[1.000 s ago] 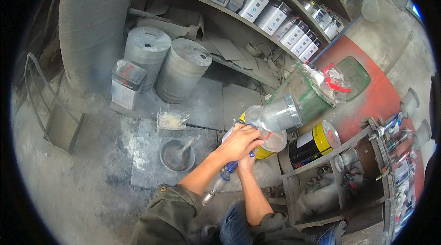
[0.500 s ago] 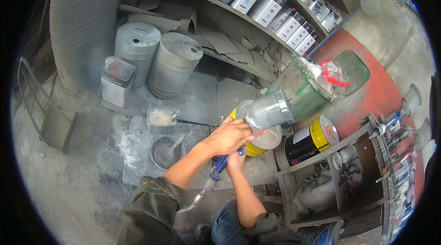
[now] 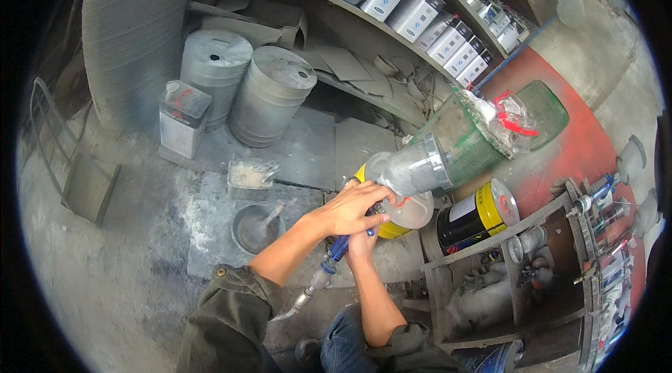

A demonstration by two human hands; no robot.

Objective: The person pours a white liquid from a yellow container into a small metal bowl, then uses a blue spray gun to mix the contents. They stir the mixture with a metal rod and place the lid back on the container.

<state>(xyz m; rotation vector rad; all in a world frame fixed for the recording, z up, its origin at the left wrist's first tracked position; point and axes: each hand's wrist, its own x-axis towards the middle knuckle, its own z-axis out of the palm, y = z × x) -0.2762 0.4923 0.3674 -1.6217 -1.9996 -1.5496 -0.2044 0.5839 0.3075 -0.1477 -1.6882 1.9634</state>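
Note:
I hold a spray gun with a blue ribbed grip (image 3: 339,247) and a dusty grey cup (image 3: 413,166) above yellow-rimmed pails (image 3: 407,217). My left hand (image 3: 348,212) lies over the top of the gun at the cup's narrow end, its fingers curled and partly hiding the tool. My right hand (image 3: 362,247) is underneath, closed on the gun's handle. A silver fitting and hose (image 3: 304,297) trail toward me from the gun. Left of my hands, a grey bowl with a stick (image 3: 253,233) stands on a slab, below a small tray of pale material (image 3: 246,177).
Two metal drums (image 3: 269,103) and a square can (image 3: 182,124) stand back left. A green bin (image 3: 451,131), a shelf of tins (image 3: 413,16) and a black-yellow pail (image 3: 462,226) are beyond and right. A wooden rack (image 3: 511,261) borders the right; a wire-handled scoop (image 3: 84,187) is far left.
Over the last second, both hands and the gun have moved slightly left in the picture, as has the background. My left hand's fingers have shifted forward on the gun.

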